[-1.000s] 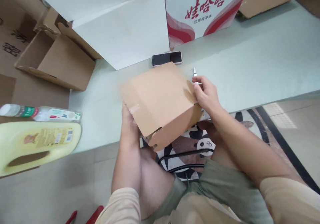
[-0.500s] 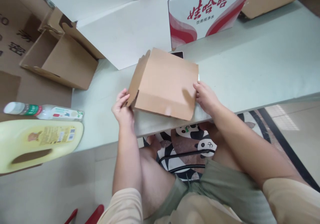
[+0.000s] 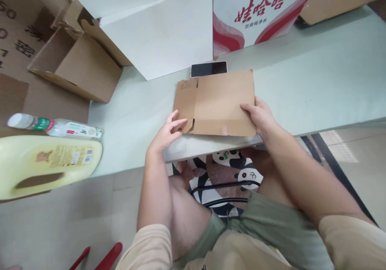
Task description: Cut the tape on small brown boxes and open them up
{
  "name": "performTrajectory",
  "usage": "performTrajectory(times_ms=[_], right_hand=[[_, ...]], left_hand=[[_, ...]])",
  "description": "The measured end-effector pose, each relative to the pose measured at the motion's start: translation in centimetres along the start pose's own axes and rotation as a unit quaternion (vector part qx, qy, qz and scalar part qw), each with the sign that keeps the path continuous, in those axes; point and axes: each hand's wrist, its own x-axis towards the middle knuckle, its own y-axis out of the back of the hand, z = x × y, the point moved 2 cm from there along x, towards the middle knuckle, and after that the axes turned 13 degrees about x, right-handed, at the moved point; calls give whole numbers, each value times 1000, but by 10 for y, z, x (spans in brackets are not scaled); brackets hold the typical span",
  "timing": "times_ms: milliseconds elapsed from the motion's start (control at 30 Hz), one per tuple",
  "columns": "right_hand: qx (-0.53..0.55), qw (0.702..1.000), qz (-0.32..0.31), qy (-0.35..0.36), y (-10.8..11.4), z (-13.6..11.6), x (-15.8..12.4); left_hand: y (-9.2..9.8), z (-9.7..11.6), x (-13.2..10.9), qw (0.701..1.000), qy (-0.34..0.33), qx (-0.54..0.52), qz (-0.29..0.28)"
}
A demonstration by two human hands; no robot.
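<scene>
A brown cardboard piece [image 3: 224, 103] lies flat near the table's front edge, its left flap spread out past two dark slots. My right hand [image 3: 261, 115] grips its right edge, thumb on top and fingers beneath. At the lower left corner, my left hand [image 3: 165, 133] has its fingers spread and rests fingertips on the flap. Just behind the cardboard lies a black-screened phone [image 3: 209, 69].
White boxes [image 3: 163, 37] and a red-and-white carton [image 3: 259, 17] stand at the back. An open brown box [image 3: 87, 67], a plastic bottle [image 3: 63, 127] and a yellow jug [image 3: 75, 153] are on the left. More cardboard [image 3: 337, 1] sits back right.
The cardboard has gone from tilted with its left flap raised to lying flat. My left hand has loosened and spread its fingers. The phone now shows more fully.
</scene>
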Motion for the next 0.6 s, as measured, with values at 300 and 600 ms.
performTrajectory(times_ms=[300,600], right_hand=[[11,991,-134,17,-12,-2,-13],[-44,996,-80,-12,2,-29,-36]], left_hand=[[6,2,7,926,95,-258,257],[9,7,6,891,122,-343,270]])
